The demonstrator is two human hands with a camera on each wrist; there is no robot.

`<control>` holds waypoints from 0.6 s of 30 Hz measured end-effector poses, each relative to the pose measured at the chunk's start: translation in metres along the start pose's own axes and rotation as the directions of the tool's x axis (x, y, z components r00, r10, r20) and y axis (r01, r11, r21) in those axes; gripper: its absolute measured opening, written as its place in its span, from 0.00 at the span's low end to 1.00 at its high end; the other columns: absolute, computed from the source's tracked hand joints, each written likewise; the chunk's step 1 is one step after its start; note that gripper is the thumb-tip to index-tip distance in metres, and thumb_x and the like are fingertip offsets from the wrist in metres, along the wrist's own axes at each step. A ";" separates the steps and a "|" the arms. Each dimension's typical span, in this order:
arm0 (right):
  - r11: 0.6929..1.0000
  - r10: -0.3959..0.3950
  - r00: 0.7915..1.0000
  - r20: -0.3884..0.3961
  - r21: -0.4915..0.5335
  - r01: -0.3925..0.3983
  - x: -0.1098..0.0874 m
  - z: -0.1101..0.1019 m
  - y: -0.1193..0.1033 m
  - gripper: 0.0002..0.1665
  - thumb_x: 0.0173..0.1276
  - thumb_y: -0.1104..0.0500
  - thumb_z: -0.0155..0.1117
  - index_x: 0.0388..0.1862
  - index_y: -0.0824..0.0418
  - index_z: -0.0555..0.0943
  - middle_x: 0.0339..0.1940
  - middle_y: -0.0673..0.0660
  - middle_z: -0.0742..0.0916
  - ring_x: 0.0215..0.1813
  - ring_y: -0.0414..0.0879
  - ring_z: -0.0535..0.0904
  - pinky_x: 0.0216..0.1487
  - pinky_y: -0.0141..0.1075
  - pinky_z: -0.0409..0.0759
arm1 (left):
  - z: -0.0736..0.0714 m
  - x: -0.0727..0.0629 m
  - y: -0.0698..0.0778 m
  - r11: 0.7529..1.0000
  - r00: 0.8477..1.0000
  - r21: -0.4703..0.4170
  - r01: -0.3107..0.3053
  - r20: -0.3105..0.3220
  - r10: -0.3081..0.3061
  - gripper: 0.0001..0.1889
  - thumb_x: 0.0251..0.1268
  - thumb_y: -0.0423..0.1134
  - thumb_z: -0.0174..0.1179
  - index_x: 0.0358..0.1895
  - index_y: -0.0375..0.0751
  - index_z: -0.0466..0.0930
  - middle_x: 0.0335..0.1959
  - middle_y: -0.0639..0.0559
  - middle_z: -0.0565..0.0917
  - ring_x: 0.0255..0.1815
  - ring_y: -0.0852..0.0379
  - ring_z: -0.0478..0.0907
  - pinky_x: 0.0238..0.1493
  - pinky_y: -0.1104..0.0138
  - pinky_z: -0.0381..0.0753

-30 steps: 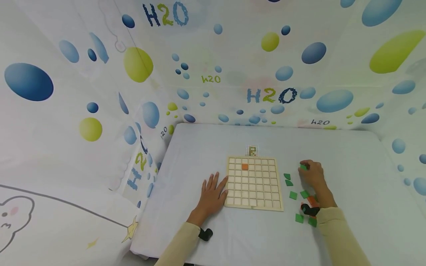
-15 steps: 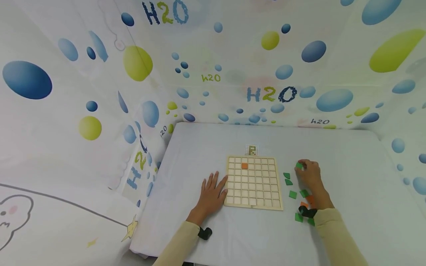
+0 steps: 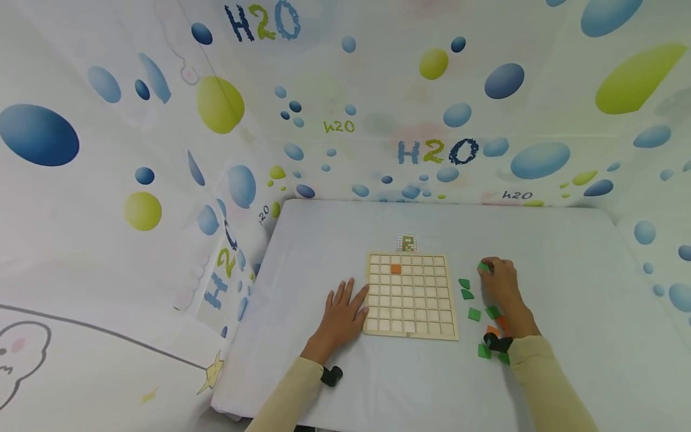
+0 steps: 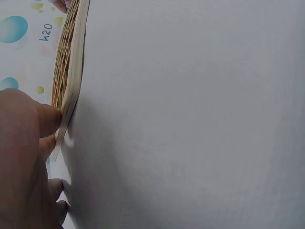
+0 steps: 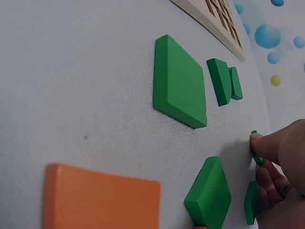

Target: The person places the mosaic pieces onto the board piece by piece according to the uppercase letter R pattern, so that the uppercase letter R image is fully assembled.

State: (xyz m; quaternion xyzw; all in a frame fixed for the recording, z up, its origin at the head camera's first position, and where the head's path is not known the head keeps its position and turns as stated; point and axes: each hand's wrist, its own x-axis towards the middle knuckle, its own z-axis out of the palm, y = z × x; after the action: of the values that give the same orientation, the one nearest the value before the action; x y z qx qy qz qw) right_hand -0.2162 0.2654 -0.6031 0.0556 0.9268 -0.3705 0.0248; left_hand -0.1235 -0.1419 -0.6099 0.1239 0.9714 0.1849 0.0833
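Your right hand [image 3: 502,285] pinched a green tile [image 3: 482,267] to the right of the board [image 3: 412,291]; your left hand [image 3: 340,318] lay spread against its edge. Jostling could have loosened that small hold; left-hand pressure could have skewed the board.

Two green pieces [image 3: 467,294] lie between right hand [image 3: 502,285] and board [image 3: 410,337], with seemingly free passage beyond.

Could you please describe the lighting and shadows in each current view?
Head view: fairly even light, no glare on the grid board; left wrist: dimmer, soft shadow on the white cloth beside the left hand; right wrist: soft shadow beside the right hand, which pinches a green tile.
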 end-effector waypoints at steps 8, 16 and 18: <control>0.999 -0.043 0.999 -0.021 -0.009 0.043 0.005 0.006 -0.002 0.22 0.82 0.63 0.57 0.65 0.78 0.74 0.57 0.76 0.76 0.60 0.69 0.71 0.62 0.63 0.72 | -0.006 0.000 0.001 1.000 1.000 0.000 -0.003 0.021 0.003 0.31 0.86 0.53 0.43 0.86 0.56 0.56 0.88 0.40 0.50 0.88 0.36 0.43 0.82 0.36 0.46; 0.998 -0.061 0.997 -0.051 0.012 0.062 0.007 0.010 -0.006 0.22 0.81 0.63 0.58 0.65 0.78 0.74 0.57 0.78 0.75 0.60 0.71 0.70 0.62 0.66 0.70 | -0.002 0.001 0.002 0.999 1.000 -0.048 -0.005 0.019 0.006 0.31 0.87 0.51 0.43 0.86 0.54 0.55 0.88 0.37 0.48 0.88 0.34 0.42 0.83 0.38 0.47; 0.998 -0.056 0.997 -0.053 0.014 0.057 0.007 0.010 -0.007 0.22 0.81 0.63 0.57 0.65 0.78 0.74 0.57 0.77 0.75 0.60 0.71 0.70 0.62 0.65 0.70 | -0.003 0.001 0.003 0.999 1.000 -0.041 -0.001 0.022 0.002 0.31 0.87 0.51 0.42 0.87 0.54 0.55 0.88 0.37 0.47 0.88 0.34 0.42 0.83 0.39 0.47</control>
State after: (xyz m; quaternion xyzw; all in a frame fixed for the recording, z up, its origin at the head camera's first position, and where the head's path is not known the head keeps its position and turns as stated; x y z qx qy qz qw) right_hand -0.2240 0.2541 -0.6067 0.0394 0.9256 -0.3764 -0.0106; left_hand -0.1243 -0.1394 -0.6062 0.1249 0.9663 0.2033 0.0965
